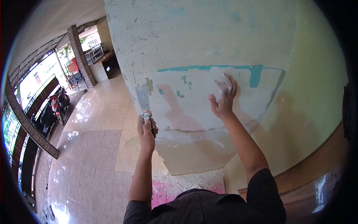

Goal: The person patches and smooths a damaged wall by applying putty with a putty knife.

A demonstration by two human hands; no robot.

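My left hand (146, 131) is wrapped round the handle of a putty knife (143, 99), whose wide grey blade points up near the wall's left edge. To the right, my right hand (224, 98) is raised before the wall (201, 89), its fingers spread and dusted with white; whether it touches the surface I cannot tell. White filler covers much of this wall section. A turquoise strip (194, 68) runs along its top and widens into a turquoise patch (255, 76) right of my right hand. Small turquoise and brown spots show between my hands.
Below the wall lies a pink sheet (160, 190) strewn with white crumbs. Shiny floor tiles (93, 156) stretch to the left, with a tiled pillar (80, 56), a counter (104, 58) and a red motorcycle (57, 104) beyond. A wooden edge (317, 155) borders the right wall.
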